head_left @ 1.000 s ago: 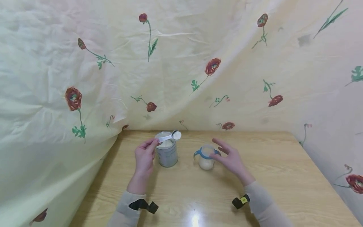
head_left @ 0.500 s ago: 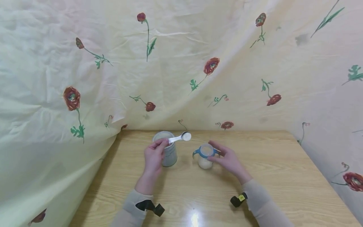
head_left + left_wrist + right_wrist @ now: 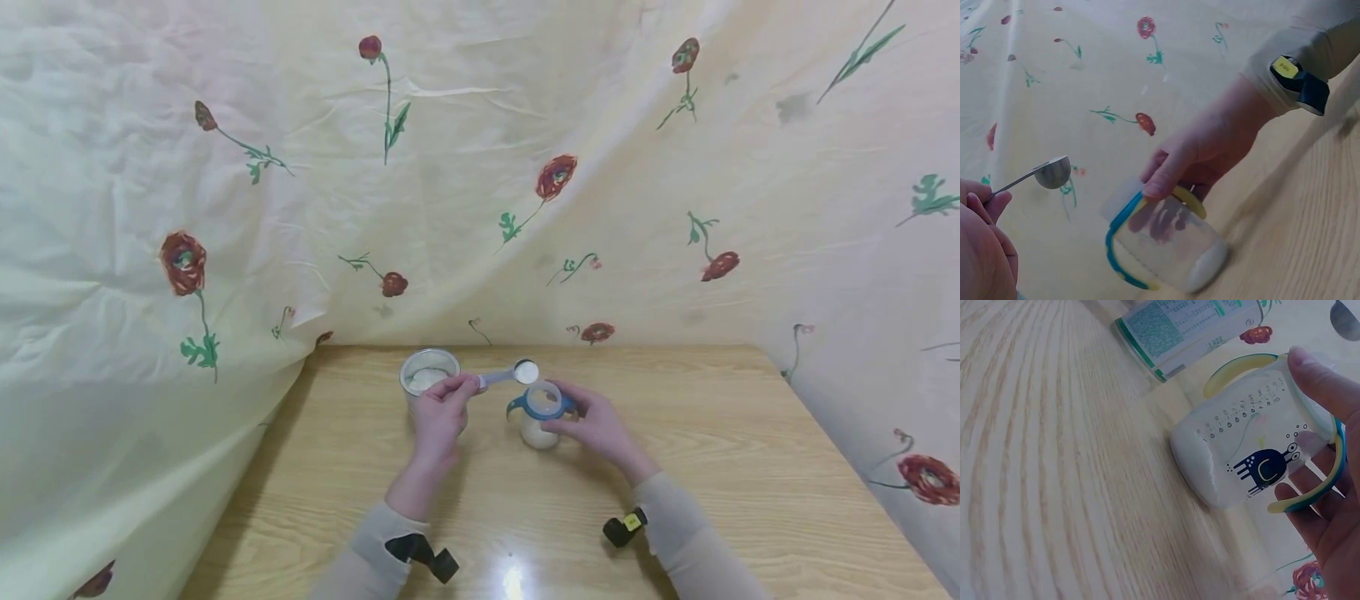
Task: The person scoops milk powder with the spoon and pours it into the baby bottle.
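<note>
My left hand (image 3: pixel 438 421) pinches the handle of a measuring spoon (image 3: pixel 527 372), its round bowl full of white powder. In the head view the bowl hangs just behind and left of the mouth of a baby bottle (image 3: pixel 538 433). This bottle has a blue collar, two side handles and white powder at the bottom; a dark cartoon figure and a measuring scale show in the right wrist view. My right hand (image 3: pixel 600 427) grips it near the collar, thumb on the near side. The left wrist view shows the metal-looking spoon bowl (image 3: pixel 1054 172) level, apart from the bottle (image 3: pixel 1172 244).
An uncovered can (image 3: pixel 408 385) with white powder inside stands behind my left hand; its printed side (image 3: pixel 1185 331) shows in the right wrist view. The wooden table (image 3: pixel 750 467) meets a flowered cloth (image 3: pixel 465 208) at the back and sides.
My left hand has carried the filled spoon rightward from over the can to near the bottle's mouth. My right hand has closed in on the bottle's collar and now holds it.
</note>
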`<state>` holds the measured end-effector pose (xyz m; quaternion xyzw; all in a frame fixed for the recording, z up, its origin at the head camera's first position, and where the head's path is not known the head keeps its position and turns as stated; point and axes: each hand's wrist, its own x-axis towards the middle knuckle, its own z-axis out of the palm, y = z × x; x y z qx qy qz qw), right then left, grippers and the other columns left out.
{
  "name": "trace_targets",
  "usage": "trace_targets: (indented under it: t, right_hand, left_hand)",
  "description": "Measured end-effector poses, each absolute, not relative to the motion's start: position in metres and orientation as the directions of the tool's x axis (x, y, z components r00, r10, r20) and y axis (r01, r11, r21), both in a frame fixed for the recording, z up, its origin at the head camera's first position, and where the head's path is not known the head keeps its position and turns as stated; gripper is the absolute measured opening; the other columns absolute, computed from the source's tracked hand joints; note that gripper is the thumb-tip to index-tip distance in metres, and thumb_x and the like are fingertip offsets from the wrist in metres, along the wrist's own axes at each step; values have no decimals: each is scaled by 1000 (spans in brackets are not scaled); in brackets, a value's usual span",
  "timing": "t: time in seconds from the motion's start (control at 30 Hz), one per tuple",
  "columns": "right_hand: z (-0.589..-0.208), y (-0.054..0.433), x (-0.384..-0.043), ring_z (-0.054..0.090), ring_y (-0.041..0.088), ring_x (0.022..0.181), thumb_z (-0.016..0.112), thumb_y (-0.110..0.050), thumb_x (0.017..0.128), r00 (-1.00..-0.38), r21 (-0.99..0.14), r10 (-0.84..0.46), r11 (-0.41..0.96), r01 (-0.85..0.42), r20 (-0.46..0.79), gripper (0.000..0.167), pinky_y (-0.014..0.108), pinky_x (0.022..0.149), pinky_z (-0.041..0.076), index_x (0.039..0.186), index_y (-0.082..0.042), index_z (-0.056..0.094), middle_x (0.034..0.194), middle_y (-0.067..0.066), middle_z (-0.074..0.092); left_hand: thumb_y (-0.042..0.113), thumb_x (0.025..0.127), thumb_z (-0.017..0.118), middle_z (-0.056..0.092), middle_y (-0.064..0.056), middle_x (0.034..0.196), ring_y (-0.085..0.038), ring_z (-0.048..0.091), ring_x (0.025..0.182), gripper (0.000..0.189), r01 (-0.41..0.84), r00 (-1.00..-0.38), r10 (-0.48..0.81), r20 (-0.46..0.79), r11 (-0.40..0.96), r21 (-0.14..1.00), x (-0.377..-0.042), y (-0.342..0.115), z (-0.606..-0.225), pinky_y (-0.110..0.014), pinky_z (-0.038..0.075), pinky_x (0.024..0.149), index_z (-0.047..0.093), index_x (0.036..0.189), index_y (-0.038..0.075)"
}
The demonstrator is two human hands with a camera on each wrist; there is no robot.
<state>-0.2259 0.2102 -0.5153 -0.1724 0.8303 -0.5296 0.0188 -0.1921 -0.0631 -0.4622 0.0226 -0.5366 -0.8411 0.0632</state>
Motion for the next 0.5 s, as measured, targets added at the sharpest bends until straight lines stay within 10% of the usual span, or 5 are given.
trace_targets:
  t: [0.5]
  right_hand:
    - [-515, 208, -225, 54, 38, 142, 93, -38, 85, -953, -890, -277, 393, -232, 126, 81, 58, 119, 40, 153, -11, 58, 150, 12, 62]
  left_hand:
    - [14, 98, 80, 81, -8, 98, -1, 35, 49, 12, 33, -997, -78, 4, -369, 929, -194, -46, -474, -15, 26, 45, 77, 105, 5]
